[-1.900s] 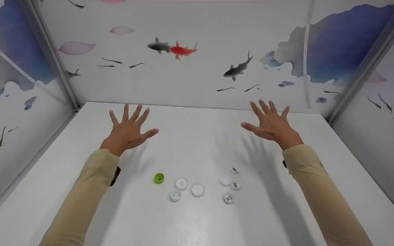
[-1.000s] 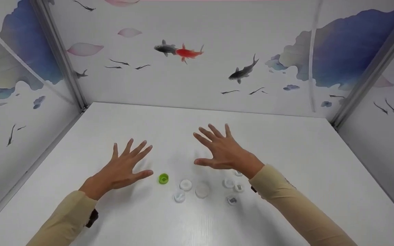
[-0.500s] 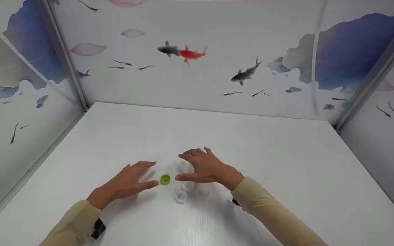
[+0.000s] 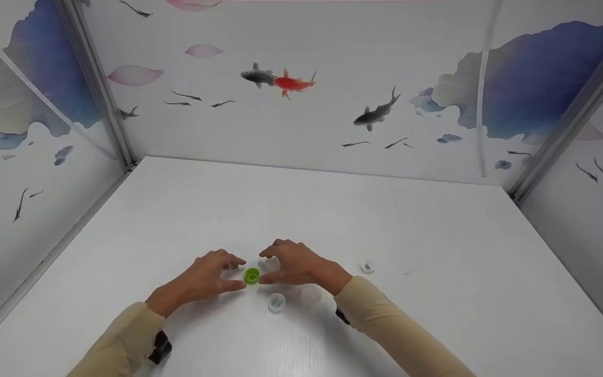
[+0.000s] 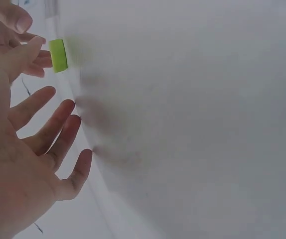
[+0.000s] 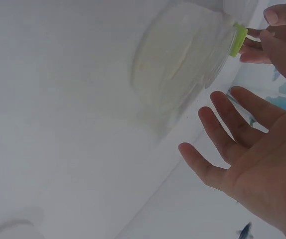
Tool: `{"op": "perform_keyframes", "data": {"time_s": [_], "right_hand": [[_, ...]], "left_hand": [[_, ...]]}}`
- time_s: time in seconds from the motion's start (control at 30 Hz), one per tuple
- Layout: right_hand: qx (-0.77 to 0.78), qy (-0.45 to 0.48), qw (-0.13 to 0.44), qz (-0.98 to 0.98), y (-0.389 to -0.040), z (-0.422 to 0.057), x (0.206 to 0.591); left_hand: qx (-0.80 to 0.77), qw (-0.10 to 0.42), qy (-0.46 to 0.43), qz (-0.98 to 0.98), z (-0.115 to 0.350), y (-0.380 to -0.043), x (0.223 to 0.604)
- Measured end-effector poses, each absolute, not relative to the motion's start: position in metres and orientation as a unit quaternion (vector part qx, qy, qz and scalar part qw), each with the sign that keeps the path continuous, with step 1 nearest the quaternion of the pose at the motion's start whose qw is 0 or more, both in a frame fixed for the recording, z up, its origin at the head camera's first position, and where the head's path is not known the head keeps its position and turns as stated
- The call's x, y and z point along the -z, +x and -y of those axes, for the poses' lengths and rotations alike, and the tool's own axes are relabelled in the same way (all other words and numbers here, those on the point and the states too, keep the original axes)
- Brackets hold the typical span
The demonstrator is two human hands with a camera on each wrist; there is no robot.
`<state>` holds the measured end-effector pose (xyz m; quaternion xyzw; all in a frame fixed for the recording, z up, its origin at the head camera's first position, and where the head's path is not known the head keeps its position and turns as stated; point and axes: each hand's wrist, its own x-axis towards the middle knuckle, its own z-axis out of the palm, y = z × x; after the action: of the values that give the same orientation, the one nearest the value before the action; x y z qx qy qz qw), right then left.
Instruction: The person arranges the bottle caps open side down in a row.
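Green cap lies between left hand and right hand

Head view: right hand partly hides pale lid, can't tell if fingertips touch green cap. Sleeves cut off at bottom. Right wrist view: pale round thing blurred, cropped.

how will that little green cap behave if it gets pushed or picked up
The green cap looks like moulded plastic with an even round rim, so probably stiff. Its open top shows a hollow inside, so it is likely light. It sits flat on the white table, so a push would probably slide it rather than roll it.
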<state>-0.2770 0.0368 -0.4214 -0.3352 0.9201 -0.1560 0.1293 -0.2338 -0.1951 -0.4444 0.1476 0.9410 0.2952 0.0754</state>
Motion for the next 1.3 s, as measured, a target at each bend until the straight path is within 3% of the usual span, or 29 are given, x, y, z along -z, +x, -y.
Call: {"op": "perform_keyframes", "data": {"time_s": [0.57,0.9,1.3], "right_hand": [[0.166,-0.337,0.119,-0.919,-0.275,-0.015,0.425],[0.192,-0.349,0.123,-0.909,-0.28,-0.018,0.423],[0.377,-0.355,0.096,-0.85,-0.28,-0.039,0.397]], "left_hand": [[-0.262,0.044,0.152,-0.952,0.183,-0.244,0.448],[-0.298,0.058,0.15,-0.941,0.186,-0.241,0.441],[-0.383,-0.016,0.213,-0.899,0.189,-0.242,0.41]]}}
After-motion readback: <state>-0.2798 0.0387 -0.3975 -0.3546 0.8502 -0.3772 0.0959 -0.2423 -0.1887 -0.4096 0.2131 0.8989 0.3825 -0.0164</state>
